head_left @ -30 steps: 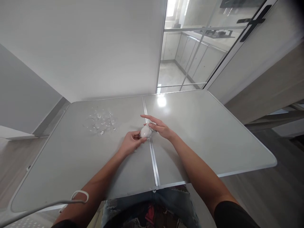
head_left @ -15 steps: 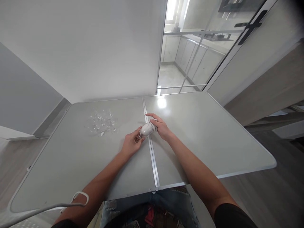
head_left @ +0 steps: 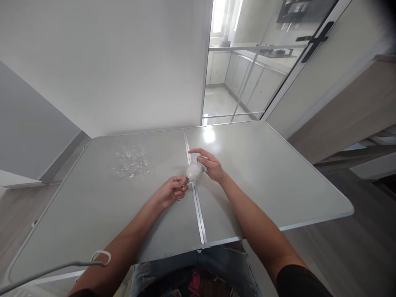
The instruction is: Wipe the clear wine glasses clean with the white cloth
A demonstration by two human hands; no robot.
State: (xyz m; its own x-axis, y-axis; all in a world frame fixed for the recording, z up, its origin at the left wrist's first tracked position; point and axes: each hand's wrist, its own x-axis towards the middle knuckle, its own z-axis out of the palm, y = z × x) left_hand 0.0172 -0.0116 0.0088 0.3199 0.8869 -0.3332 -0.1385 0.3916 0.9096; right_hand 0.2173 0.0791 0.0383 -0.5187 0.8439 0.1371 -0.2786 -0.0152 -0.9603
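– Grey bench (head_left: pixel 262 173), hard-topped, with a metal seam (head_left: pixel 198 214) down the middle. What worries you?

– That hardness. Both hands work just above the seam, so anything that slips lands on it.

– And the clear glass pieces (head_left: pixel 130 163) to the left?

– Well apart from the hands. I can't tell whether they are whole or broken, but a sweeping forearm could scatter them.

– The left hand (head_left: pixel 171 192)?

– Its fingers are pinched together on the foot of a small stemmed glass (head_left: pixel 191 175), held tilted.

– The right hand (head_left: pixel 212 166)?

– Its fingers are closed on a white cloth (head_left: pixel 201 165) stuffed into the bowl, forefinger stretched out. Twisting bowl against foot could snap the thin stem, I'd judge.
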